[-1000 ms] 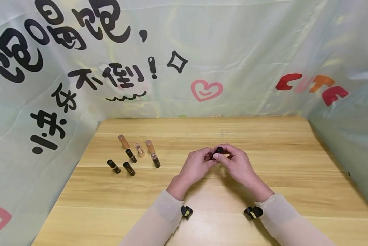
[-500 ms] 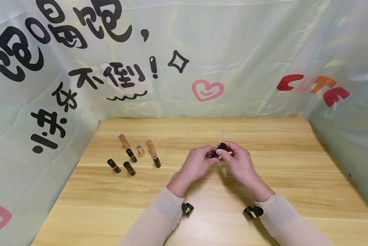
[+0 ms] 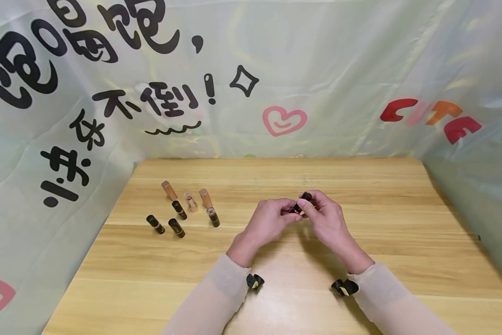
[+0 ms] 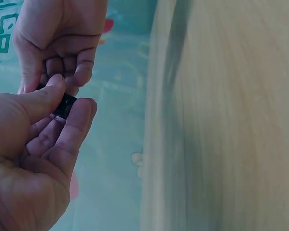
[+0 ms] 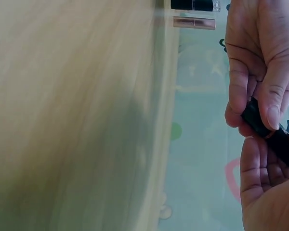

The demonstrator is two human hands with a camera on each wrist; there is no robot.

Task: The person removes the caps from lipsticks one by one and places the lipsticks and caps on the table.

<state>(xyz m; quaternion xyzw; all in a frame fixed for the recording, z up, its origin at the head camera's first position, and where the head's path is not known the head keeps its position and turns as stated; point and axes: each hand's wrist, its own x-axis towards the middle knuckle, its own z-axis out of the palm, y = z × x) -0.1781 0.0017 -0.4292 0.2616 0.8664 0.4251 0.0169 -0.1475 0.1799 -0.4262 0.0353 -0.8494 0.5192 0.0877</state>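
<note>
– What is carried by the wooden table (image 3: 402, 209)?
– 7 tubes (image 3: 177, 228), all stood upright and grouped at the left.
– How are they arranged?
– 2 copper tubes (image 3: 169, 190) and 1 pale rose tube (image 3: 192, 204) are placed farther; 3 black tubes (image 3: 155, 224) and 1 clear-topped dark tube (image 3: 214, 219) are set nearer.

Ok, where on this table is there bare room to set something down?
Bare tabletop stretches from the right hand to the right-hand curtain, and also from that hand back to the rear curtain. Left of the left hand it is crowded: seven lipstick tubes cluster there.
</note>
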